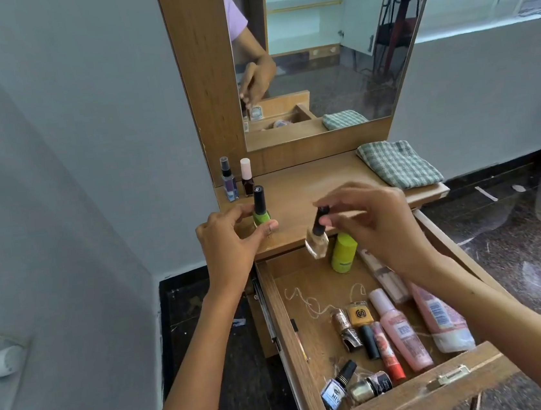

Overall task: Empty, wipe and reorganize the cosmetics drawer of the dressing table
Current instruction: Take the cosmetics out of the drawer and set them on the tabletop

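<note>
Below the mirror, the dressing table stands with its drawer pulled open, cosmetics lying inside. The right hand pinches a beige polish bottle by its cap; the left hand grips a green polish bottle upright on the tabletop.

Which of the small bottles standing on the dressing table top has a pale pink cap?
The dark maroon nail polish bottle at the back left corner. The spray bottle beside it and the green polish bottle have black caps.
</note>
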A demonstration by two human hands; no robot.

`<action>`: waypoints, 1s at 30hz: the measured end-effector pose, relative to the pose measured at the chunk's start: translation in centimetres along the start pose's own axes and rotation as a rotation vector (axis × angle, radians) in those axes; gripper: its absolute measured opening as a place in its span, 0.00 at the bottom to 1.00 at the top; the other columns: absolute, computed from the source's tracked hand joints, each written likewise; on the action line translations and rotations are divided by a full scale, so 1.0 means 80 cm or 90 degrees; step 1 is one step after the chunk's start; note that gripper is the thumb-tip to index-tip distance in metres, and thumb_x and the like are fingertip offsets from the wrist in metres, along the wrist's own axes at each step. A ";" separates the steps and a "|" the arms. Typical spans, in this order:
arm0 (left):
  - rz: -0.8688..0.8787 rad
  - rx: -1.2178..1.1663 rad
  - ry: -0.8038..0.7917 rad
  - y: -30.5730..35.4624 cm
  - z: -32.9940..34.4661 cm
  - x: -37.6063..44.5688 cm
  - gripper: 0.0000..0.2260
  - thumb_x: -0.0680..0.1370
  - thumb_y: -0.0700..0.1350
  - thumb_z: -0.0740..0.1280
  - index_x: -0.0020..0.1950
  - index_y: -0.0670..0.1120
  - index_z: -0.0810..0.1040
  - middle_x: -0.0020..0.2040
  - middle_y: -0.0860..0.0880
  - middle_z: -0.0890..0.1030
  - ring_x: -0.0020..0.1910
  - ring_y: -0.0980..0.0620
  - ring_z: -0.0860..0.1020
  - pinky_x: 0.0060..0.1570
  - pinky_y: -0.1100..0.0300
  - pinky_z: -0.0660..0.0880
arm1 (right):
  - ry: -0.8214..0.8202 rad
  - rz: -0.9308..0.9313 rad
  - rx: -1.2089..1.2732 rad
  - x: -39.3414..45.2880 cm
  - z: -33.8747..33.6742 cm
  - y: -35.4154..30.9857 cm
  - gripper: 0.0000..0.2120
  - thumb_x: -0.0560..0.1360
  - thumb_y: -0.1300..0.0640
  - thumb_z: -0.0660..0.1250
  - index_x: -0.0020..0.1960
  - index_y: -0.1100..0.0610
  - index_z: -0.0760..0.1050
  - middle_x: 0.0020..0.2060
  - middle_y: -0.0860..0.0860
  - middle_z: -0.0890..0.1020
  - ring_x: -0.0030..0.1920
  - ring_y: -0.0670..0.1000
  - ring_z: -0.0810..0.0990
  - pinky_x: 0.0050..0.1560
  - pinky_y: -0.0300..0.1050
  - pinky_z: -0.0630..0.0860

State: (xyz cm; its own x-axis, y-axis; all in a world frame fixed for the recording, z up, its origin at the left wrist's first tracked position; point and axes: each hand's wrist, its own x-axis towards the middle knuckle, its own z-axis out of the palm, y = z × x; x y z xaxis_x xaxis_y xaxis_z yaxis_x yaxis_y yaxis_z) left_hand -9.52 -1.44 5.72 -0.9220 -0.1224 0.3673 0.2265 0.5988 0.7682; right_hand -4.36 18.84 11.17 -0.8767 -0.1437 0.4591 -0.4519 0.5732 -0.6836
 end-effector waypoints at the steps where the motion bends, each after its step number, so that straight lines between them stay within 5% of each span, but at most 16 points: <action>1: 0.001 0.009 0.003 0.001 0.000 0.000 0.19 0.67 0.57 0.73 0.54 0.51 0.80 0.52 0.49 0.80 0.54 0.49 0.73 0.46 0.67 0.63 | 0.021 -0.003 0.004 0.012 0.004 0.000 0.09 0.72 0.65 0.72 0.52 0.57 0.82 0.46 0.48 0.82 0.46 0.40 0.82 0.43 0.32 0.78; 8: 0.043 0.054 0.025 -0.002 0.001 0.003 0.18 0.66 0.57 0.74 0.52 0.50 0.81 0.52 0.53 0.81 0.54 0.53 0.71 0.43 0.67 0.53 | 0.113 -0.026 -0.013 0.068 0.051 0.033 0.10 0.72 0.65 0.71 0.53 0.56 0.81 0.47 0.48 0.81 0.46 0.42 0.82 0.40 0.29 0.75; 13: 0.060 0.051 0.031 -0.004 0.001 0.005 0.17 0.66 0.57 0.74 0.51 0.51 0.81 0.51 0.54 0.81 0.52 0.59 0.69 0.44 0.65 0.54 | 0.074 0.016 0.035 0.061 0.066 0.045 0.26 0.67 0.60 0.77 0.63 0.54 0.74 0.52 0.46 0.81 0.49 0.41 0.81 0.43 0.34 0.79; 22: 0.057 0.052 0.040 -0.009 0.001 0.012 0.17 0.65 0.58 0.73 0.51 0.53 0.81 0.51 0.57 0.81 0.50 0.61 0.69 0.44 0.65 0.53 | 0.095 0.068 -0.009 0.089 0.098 0.057 0.16 0.68 0.55 0.76 0.55 0.53 0.79 0.49 0.46 0.84 0.46 0.43 0.82 0.46 0.39 0.79; 27: 0.068 0.046 0.052 -0.009 0.002 0.013 0.17 0.65 0.58 0.74 0.50 0.52 0.81 0.50 0.57 0.82 0.50 0.60 0.70 0.44 0.65 0.53 | 0.113 0.072 -0.010 0.118 0.113 0.059 0.14 0.69 0.57 0.75 0.54 0.53 0.80 0.47 0.43 0.83 0.42 0.37 0.78 0.41 0.23 0.70; 30: 0.069 0.052 0.054 -0.007 0.001 0.012 0.17 0.65 0.57 0.74 0.50 0.52 0.81 0.51 0.56 0.82 0.50 0.60 0.69 0.43 0.65 0.53 | 0.118 0.072 -0.027 0.127 0.117 0.062 0.13 0.69 0.56 0.74 0.53 0.53 0.80 0.48 0.45 0.84 0.44 0.39 0.80 0.46 0.30 0.74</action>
State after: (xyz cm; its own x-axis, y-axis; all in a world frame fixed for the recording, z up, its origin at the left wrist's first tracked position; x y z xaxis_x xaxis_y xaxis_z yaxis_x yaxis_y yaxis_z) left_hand -10.60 -1.83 5.57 -0.8629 -0.1174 0.4916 0.2942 0.6742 0.6774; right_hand -17.08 12.63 7.16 -0.8742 0.0711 0.4803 -0.3422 0.6115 -0.7134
